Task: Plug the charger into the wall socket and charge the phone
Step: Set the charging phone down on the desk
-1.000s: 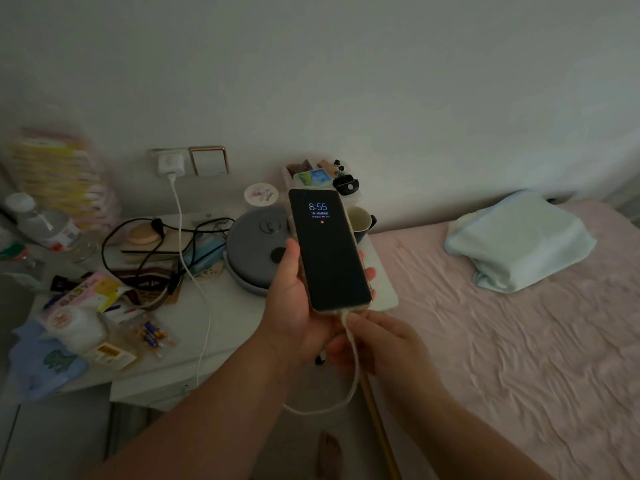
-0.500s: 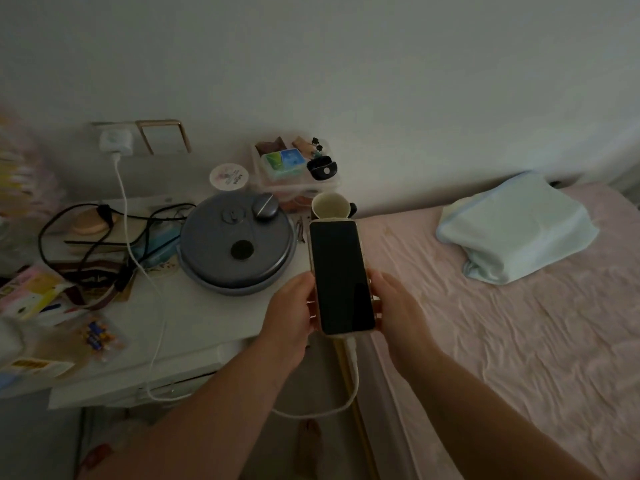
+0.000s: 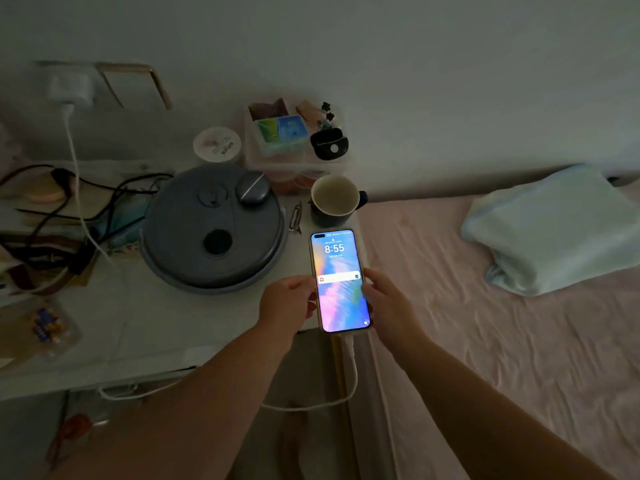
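Observation:
The phone [image 3: 337,271] lies flat over the right corner of the white bedside table [image 3: 166,327], its screen lit with a colourful lock screen reading 8:55. My left hand [image 3: 285,301] holds its left edge and my right hand [image 3: 386,299] holds its right edge. A white cable [image 3: 349,379] is plugged into the phone's bottom end, loops down below the table edge and climbs to the white charger [image 3: 69,88] sitting in the wall socket at the upper left.
A round grey lidded pot [image 3: 214,233], a dark mug [image 3: 334,199], a clear box of small items [image 3: 294,133], black cords [image 3: 59,216] and snack packets [image 3: 45,327] crowd the table. The pink bed [image 3: 485,341] with a light blue pillow [image 3: 554,230] lies right.
The phone has come down from held upright to low over the table corner. My right hand moved from the cable plug to the phone's right edge. The dark screen has lit up.

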